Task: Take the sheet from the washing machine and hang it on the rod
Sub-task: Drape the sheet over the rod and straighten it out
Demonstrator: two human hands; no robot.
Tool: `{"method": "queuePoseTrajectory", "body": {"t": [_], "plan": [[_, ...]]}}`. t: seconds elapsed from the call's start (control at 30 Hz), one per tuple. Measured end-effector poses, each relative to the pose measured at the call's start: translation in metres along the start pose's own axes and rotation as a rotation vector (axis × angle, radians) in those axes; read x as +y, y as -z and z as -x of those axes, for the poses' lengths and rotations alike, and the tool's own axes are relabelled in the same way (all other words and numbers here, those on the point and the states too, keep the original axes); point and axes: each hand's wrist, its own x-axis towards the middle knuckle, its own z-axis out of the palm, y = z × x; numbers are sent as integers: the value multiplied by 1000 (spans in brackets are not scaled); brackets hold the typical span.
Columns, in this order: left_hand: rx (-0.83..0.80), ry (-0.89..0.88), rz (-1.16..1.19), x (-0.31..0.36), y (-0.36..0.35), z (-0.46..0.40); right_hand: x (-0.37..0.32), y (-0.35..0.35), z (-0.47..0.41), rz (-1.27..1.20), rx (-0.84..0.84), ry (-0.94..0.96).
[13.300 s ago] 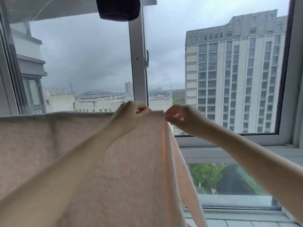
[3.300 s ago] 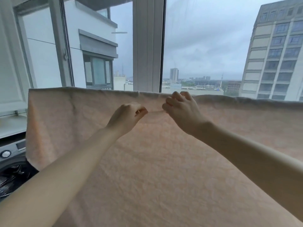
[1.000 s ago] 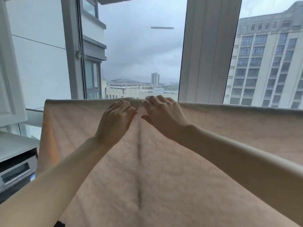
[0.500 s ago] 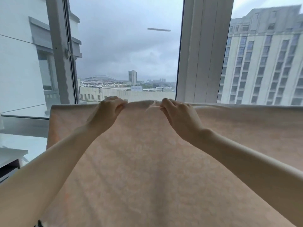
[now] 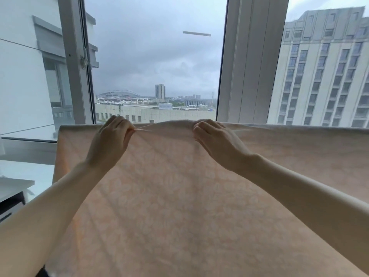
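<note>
Sheet [image 5: 179,196] is soft, thin cloth, peachy with a faint pale print, and it drapes and bunches wherever it's pulled, so I'd guess it's light but floppy and maybe a bit clingy if damp. It's hanging over what must be the rod, in front of the window [image 5: 155,66], with the top fold running straight across. Best place to hold it looks like that top fold, which is where both hands are: left hand [image 5: 111,142] has its fingers clamped on a little pinch of fabric, right hand [image 5: 217,142] has curled fingers gripping the fold too. Rod itself is totally covered, can't see it. Sheet's right end and bottom hem are cut off, and the back half is hidden.
</note>
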Motion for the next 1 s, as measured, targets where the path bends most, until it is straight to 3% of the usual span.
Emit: {"method": "queuePoseTrajectory", "body": {"t": [0.13,0.4,0.57,0.67,0.83,0.9,1.0], "plan": [[-22,34,17,7,-6,32,-12,-4,-6,54,31,9],[-142,20,122,33,-15,72,-54,-32,-53,116,-125,65],[-146,2,261,10,-3,58,-61,-39,-75,89,-143,-31],[-128,-12,285,0,-1,45,-65,-42,-84,39,-248,-109],[-116,-3,188,-25,0,34,-63,-49,-78,117,-353,-13],[-16,82,86,-46,4,25,-58,-55,-74,148,-303,20],[90,369,60,-86,11,15,-54,-60,-70,175,-247,4]]}}
